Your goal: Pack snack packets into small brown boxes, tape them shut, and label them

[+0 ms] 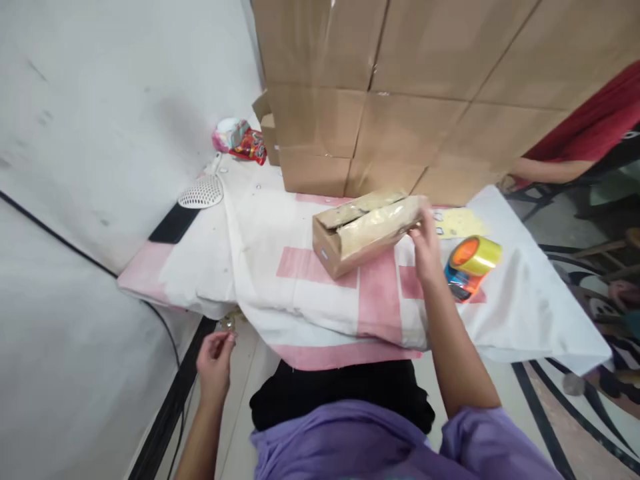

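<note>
Your right hand (425, 243) is gripping the far end of the small cardboard box (367, 230), which is lying on the white and pink cloth (280, 280) with its top flaps gaping. Your left hand (215, 357) is hanging below the table edge, fingers pinched on something too small to tell. With only one end held, the box is risking swinging or spilling, and your wrist is crowding the tape roll (473, 260) beside it

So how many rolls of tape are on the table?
1: a yellow tape roll on a dispenser, just right of the right hand touching the small box. Others may be hidden.
</note>
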A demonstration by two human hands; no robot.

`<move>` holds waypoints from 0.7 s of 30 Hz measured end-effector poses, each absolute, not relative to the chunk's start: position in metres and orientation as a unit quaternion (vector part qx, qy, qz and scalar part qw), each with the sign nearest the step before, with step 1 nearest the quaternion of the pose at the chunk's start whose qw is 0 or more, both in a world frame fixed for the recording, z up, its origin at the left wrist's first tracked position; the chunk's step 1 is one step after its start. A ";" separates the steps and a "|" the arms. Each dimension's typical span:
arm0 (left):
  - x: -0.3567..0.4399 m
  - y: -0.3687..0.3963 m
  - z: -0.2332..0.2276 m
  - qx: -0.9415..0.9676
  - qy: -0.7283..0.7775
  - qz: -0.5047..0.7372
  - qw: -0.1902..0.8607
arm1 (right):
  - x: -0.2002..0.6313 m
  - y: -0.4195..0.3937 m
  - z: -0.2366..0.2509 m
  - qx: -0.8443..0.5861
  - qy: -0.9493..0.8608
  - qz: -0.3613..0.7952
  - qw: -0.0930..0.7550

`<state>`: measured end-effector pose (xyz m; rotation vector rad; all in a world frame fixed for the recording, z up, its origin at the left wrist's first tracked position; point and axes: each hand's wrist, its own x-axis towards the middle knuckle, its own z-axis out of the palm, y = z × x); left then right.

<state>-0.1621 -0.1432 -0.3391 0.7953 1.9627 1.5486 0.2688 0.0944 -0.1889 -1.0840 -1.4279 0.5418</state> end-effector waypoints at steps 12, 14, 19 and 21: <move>-0.070 -0.003 -0.124 0.796 0.464 0.380 -0.078 | 0.219 0.017 -0.193 -0.455 -0.659 0.125 0.586; -0.049 0.006 -0.111 0.824 0.458 0.314 -0.111 | 0.220 0.016 -0.188 -0.440 -0.657 0.114 0.601; -0.024 0.006 -0.109 0.819 0.439 0.313 -0.194 | 0.221 0.003 -0.174 -0.393 -0.670 0.093 0.623; -0.023 -0.001 -0.115 0.824 0.412 0.327 -0.211 | 0.225 -0.002 -0.167 -0.367 -0.686 0.108 0.619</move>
